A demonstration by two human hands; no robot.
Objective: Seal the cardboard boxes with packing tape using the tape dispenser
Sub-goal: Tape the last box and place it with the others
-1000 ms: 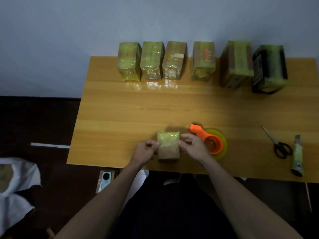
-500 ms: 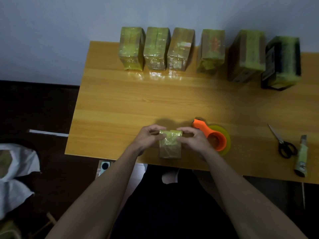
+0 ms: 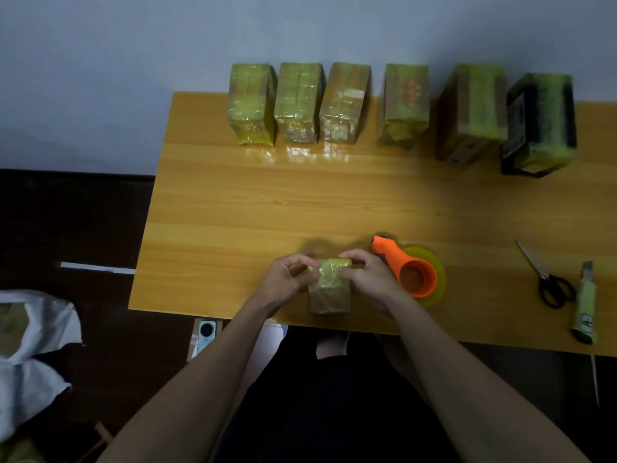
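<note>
Six taped boxes (image 3: 404,103) are standing in a row along the far edge of the wooden table (image 3: 267,202), against the wall, seemingly parked there as finished work, well apart from the hands. Near the front edge, a small cardboard box (image 3: 330,289) is sitting between both hands. The left hand (image 3: 286,279) is curling its fingers against the box's left side and the right hand (image 3: 367,277) is doing the same on the right, both gripping it and probably pressing yellowish tape down over its top so it sticks. Just beside the right hand, the orange tape dispenser (image 3: 412,274) is lying on the table, nobody holding it, handy for the next strip. Farther right, scissors (image 3: 547,282) and a utility knife (image 3: 585,304) are resting, out of the way. Nothing is blocking the hands.
</note>
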